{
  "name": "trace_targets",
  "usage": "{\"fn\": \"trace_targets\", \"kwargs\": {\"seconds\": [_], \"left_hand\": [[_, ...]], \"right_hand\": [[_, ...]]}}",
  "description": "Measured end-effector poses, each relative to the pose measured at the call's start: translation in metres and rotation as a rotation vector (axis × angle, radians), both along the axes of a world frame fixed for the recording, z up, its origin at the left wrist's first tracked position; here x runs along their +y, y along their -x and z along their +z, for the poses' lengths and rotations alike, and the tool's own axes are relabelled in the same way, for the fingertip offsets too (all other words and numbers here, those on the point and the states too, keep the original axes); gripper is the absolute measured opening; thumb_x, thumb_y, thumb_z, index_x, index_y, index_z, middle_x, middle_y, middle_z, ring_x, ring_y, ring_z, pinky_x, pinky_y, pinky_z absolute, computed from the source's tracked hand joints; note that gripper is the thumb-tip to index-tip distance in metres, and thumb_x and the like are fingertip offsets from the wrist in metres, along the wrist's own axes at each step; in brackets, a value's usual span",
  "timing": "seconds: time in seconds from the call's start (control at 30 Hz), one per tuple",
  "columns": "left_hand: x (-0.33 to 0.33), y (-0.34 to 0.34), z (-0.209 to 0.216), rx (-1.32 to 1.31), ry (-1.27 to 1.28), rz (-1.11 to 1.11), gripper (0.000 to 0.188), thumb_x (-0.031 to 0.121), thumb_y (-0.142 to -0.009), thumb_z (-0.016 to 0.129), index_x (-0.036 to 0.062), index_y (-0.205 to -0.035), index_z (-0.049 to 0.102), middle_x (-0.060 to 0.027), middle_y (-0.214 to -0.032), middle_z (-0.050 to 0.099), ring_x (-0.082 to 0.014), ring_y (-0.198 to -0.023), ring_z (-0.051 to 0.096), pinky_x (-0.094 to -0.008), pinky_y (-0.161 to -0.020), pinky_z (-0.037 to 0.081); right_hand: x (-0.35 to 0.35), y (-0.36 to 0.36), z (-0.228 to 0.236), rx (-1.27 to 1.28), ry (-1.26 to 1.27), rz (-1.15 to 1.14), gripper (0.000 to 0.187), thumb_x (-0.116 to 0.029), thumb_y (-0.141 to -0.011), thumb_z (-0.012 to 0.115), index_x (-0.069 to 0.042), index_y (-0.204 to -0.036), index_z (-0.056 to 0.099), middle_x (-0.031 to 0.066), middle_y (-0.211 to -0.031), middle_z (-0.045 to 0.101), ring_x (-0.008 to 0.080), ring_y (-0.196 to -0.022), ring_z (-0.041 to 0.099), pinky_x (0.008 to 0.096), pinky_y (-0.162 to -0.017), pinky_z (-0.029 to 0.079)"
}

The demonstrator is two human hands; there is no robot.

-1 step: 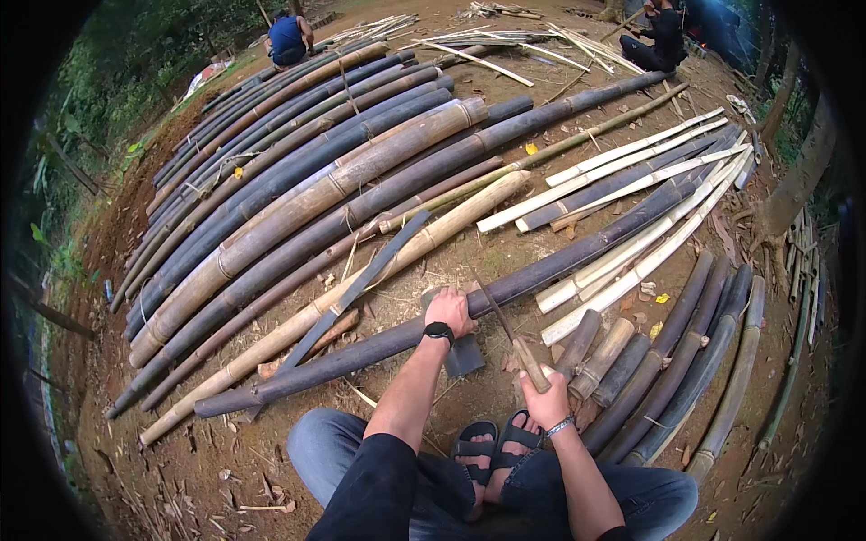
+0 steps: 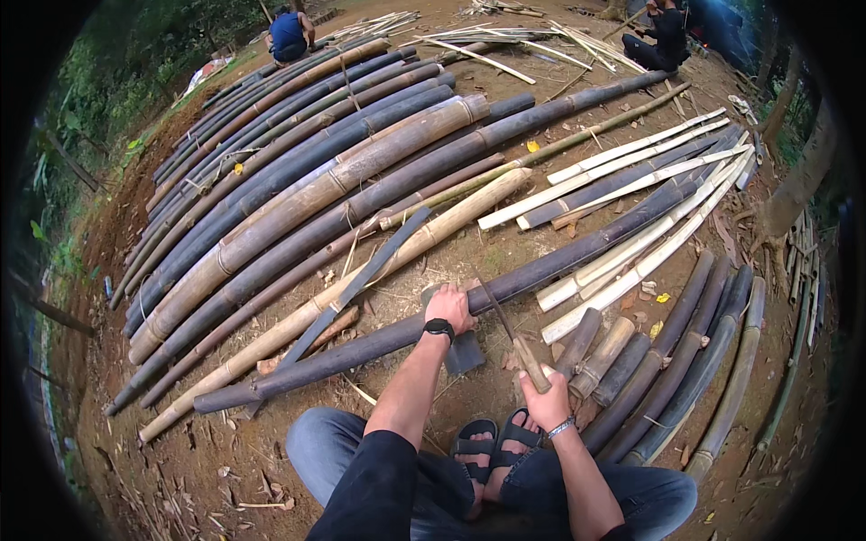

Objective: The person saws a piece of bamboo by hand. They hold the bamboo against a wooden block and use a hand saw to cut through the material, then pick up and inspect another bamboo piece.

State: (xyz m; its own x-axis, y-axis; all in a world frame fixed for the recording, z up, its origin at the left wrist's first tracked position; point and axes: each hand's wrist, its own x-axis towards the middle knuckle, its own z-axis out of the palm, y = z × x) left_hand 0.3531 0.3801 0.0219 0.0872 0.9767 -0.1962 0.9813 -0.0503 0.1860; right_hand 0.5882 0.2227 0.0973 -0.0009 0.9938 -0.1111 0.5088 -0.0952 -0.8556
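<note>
A long dark bamboo pole (image 2: 361, 359) lies slantwise in front of me, from near left to far right. My left hand (image 2: 451, 309) is closed over its top near the middle. Under the pole there sticks out a flat dark piece (image 2: 465, 355), partly hidden by the pole and my hand. To the right of that hand, a saw's narrow blade (image 2: 494, 308) crosses the pole; its teeth are too small to make out. My right hand (image 2: 547, 403) is wrapped round the saw's wooden handle (image 2: 531, 365), close to my knees.
Many bamboo poles (image 2: 280, 225) lie side by side beyond, at left. Pale split strips (image 2: 631, 287) and short bamboo pieces (image 2: 606, 359) are on the right. My sandalled feet (image 2: 494, 451) rest below the pole. Two people (image 2: 289, 36) (image 2: 663, 41) sit farther off.
</note>
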Motion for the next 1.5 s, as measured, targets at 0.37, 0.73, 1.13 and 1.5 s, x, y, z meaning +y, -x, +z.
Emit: {"fn": "trace_targets", "kwargs": {"seconds": [0.37, 0.73, 1.13, 1.5], "left_hand": [[0.008, 0.007, 0.012, -0.011, 0.031, 0.014, 0.056, 0.041, -0.07, 0.079, -0.0014, -0.105, 0.069, -0.0186, -0.118, 0.063, -0.0307, -0.116, 0.059, -0.0381, -0.1, 0.049], [0.012, 0.008, 0.017, -0.072, 0.069, -0.009, 0.053, 0.043, -0.068, 0.08, -0.0007, -0.096, 0.072, -0.0197, -0.113, 0.066, -0.0323, -0.11, 0.063, -0.0387, -0.094, 0.053], [0.013, 0.003, 0.007, -0.064, 0.039, -0.021, 0.051, 0.041, -0.067, 0.078, -0.0007, -0.095, 0.072, -0.0196, -0.113, 0.066, -0.0322, -0.107, 0.065, -0.0392, -0.092, 0.054], [0.02, 0.018, 0.008, -0.11, 0.076, -0.004, 0.053, 0.045, -0.064, 0.08, 0.0001, -0.091, 0.074, -0.0186, -0.103, 0.07, -0.0332, -0.096, 0.069, -0.0398, -0.087, 0.056]], "right_hand": [[-0.026, -0.011, 0.021, 0.135, 0.103, 0.015, 0.016, -0.014, -0.087, 0.066, 0.001, -0.086, 0.065, 0.0132, -0.064, 0.065, 0.0252, -0.066, 0.07, 0.0366, -0.06, 0.052], [-0.024, -0.006, -0.002, 0.141, 0.135, -0.046, 0.019, -0.017, -0.086, 0.067, 0.001, -0.09, 0.067, 0.0162, -0.061, 0.062, 0.0269, -0.059, 0.067, 0.0385, -0.057, 0.049], [0.015, 0.024, -0.02, 0.057, -0.056, -0.022, 0.02, -0.016, -0.088, 0.065, 0.003, -0.082, 0.061, 0.0076, -0.059, 0.056, 0.014, -0.054, 0.051, 0.0338, -0.053, 0.041], [0.027, 0.03, -0.027, 0.024, 0.027, -0.005, 0.014, -0.014, -0.085, 0.066, 0.0, -0.084, 0.064, 0.0172, -0.064, 0.062, 0.029, -0.06, 0.064, 0.0401, -0.059, 0.047]]}}
